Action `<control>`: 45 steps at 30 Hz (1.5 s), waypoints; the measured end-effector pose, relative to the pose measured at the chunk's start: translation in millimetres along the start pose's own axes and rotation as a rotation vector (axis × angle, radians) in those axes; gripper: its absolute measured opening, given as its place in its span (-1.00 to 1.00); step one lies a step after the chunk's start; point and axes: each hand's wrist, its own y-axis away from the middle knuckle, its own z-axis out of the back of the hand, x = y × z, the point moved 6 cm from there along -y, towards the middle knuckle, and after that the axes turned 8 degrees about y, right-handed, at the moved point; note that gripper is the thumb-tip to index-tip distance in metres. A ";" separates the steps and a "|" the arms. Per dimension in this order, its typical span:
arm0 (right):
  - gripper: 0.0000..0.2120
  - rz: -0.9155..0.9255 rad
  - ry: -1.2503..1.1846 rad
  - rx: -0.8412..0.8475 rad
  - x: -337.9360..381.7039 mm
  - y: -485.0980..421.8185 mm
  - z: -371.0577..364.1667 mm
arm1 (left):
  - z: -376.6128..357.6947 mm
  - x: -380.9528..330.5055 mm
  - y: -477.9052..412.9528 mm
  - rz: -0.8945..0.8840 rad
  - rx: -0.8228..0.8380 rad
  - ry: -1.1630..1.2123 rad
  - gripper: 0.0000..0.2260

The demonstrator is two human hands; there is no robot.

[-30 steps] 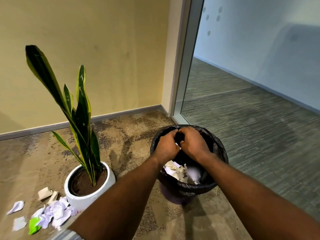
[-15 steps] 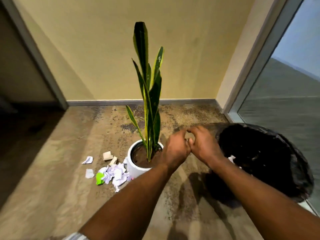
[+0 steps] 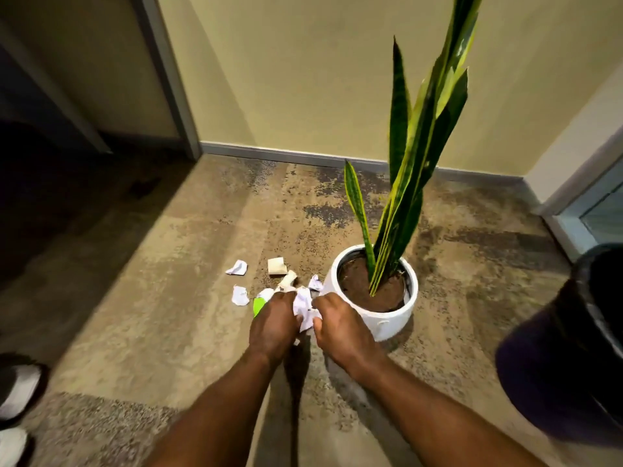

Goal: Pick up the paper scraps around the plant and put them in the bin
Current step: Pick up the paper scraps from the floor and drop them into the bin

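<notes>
both hands are reaching down to the floor (image 3: pixel 161 298) just left of the white pot (image 3: pixel 394 320). the left grip (image 3: pixel 273 326) is curling its fingers over a crumpled white wad (image 3: pixel 302 306) of paper scraps, and the right grip (image 3: pixel 340 326) is clenching on the same wad from the other side, so the paper is showing in the gap between the two. the backs of both hands are facing the camera, so how the fingertips are lying underneath cannot be told.

more scraps are lying loose on the carpet around the hands: a green scrap (image 3: pixel 258 305) is peeking out at the left grip's knuckles, two white scraps (image 3: pixel 240 294) are sitting apart to the left, a tan piece (image 3: pixel 277 266) is lying beyond them, and a small white scrap (image 3: pixel 315 283) is touching the pot's base.

the plant (image 3: pixel 414 163) is standing upright in brown soil, its long green and yellow leaves rising past the top of the frame. the bin (image 3: pixel 556 382), dark and lined with a black bag, is standing well apart at the right edge, only partly in view. a pale shoe (image 3: pixel 20 392) is showing at the lower left edge.
</notes>
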 end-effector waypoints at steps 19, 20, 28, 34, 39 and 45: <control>-0.67 -0.075 0.129 0.237 -1.5 -38.5 -76.7 | -13.6 30.1 -51.7 0.185 -0.056 0.110 -0.83; -0.65 -0.112 0.109 0.243 -2.4 -42.0 -80.8 | -11.6 31.1 -55.6 0.175 -0.044 0.102 -0.82; -0.46 -0.175 0.370 0.348 -16.9 -50.7 -110.6 | -24.1 31.2 -75.0 0.110 0.135 0.005 -0.91; -0.70 -0.205 0.284 0.285 -10.8 -39.6 -97.3 | -28.1 38.4 -81.4 0.167 0.111 0.016 -0.83; -0.69 -0.214 0.202 0.270 -6.4 -34.2 -91.4 | -45.3 43.2 -85.3 0.217 0.216 -0.006 -0.65; -0.63 -0.216 0.208 0.278 -13.1 -38.1 -92.7 | -49.1 48.5 -84.4 0.205 0.183 -0.060 -0.81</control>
